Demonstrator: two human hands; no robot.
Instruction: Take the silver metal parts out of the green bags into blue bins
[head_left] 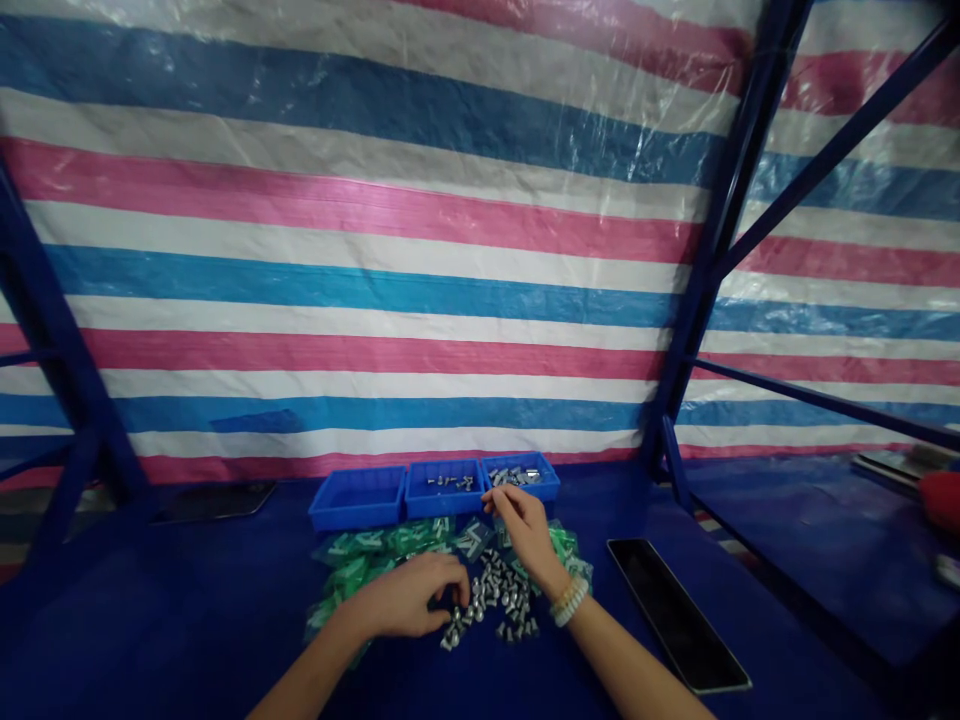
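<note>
The sheet (375, 300) has stripes of pink, white and blue. The poles (697, 290) are dark blue, and so is the table (187, 620). The trays (445, 509) are bright blue. The little metal bits (516, 600) are shiny silver. The small bags (349, 577) look green. The bracelet (571, 602) is creamy white. The flat slab (679, 615) is black with a pale edge.

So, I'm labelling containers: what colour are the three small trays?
All three trays are blue, best seen in the head view.
</note>
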